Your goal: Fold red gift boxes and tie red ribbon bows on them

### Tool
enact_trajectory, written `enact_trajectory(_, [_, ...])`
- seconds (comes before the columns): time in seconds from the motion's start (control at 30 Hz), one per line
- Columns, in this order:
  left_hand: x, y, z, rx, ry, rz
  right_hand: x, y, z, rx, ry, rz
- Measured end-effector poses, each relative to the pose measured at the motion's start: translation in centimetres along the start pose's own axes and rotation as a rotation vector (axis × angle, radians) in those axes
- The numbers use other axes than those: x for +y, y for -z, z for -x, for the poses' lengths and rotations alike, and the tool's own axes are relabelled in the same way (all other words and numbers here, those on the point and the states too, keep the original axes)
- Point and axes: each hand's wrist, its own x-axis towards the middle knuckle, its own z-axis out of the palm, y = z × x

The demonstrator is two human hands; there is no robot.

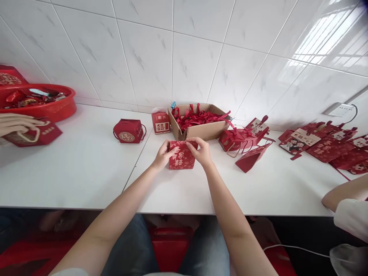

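Observation:
In front of me on the white table stands a red gift box (182,156) printed with pale Chinese characters. My left hand (164,155) grips its upper left edge, thumb on the front face. At the upper right, my right hand (199,150) pinches the top edge with the thumb in front and fingers behind. The far side of the box is hidden. Just behind it sits a cardboard tray (211,131) heaped with dark red ribbons (195,116).
Red boxes stand left, one with cord handles (128,131) and one smaller (161,122). Several red boxes and bags (324,145) lie right. A co-worker's hand (20,124) holds a box beside a red basket (61,105). Another person's arm (342,193) rests at the right.

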Motion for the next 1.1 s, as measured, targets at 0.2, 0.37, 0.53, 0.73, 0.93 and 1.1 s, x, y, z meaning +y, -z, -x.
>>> enact_trajectory(0.2, [1.1, -0.2, 0.2, 0.009, -0.170, -0.193, -1.1, -0.2, -0.2, -0.051, -0.069, -0.026])
enact_trajectory(0.37, [1.8, 0.5, 0.0, 0.106, -0.184, -0.296, -2.1, -1.6, 0.0, -0.047, -0.091, 0.000])
enact_trajectory(0.53, [1.9, 1.4, 0.1, 0.144, -0.140, -0.201, -3.0, -2.5, -0.2, -0.103, -0.133, -0.043])
enact_trajectory(0.73, [1.9, 1.4, 0.3, 0.159, -0.107, -0.250, -3.5, 0.0, -3.7, -0.290, -0.138, -0.063])
enact_trajectory(0.93, [1.6, 1.5, 0.5, 0.146, -0.120, -0.285, -2.0, -0.4, -13.8, -0.188, -0.192, 0.442])
enact_trajectory(1.1, [1.6, 1.3, 0.7, 0.125, -0.063, -0.185, 0.6, -3.8, -18.8, -0.333, -0.239, 0.561])
